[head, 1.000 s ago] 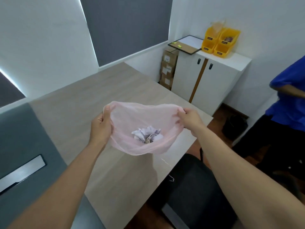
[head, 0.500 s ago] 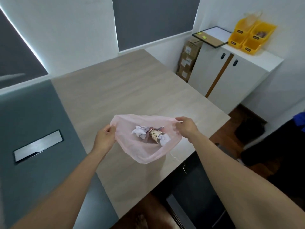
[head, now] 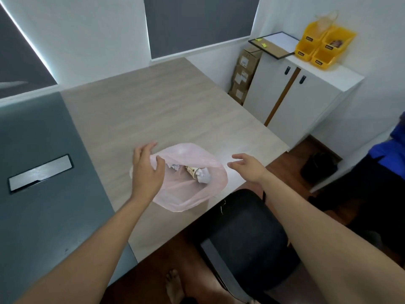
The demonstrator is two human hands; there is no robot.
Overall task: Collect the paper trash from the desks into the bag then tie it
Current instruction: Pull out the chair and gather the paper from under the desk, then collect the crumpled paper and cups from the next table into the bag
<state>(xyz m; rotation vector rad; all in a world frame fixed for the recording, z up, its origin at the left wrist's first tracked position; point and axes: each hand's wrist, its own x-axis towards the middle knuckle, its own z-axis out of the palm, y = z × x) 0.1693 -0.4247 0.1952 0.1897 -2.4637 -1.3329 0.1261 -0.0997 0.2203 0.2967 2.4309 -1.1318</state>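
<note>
Thin pink plastic bag (head: 190,194) on pale wooden worktop (head: 175,106) holds crumpled paper (head: 203,176), untied; left hand (head: 146,172) and right hand (head: 249,167) flank it, fingers spread, gripping nothing.

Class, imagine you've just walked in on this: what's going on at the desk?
A person is gathering paper trash at a wooden desk. A pink plastic bag sits on the desk near its front edge, its mouth open and not yet tied, with crumpled paper inside. The left hand is at the bag's left rim with fingers straight. The right hand hovers open beside the bag, not touching it.
</note>
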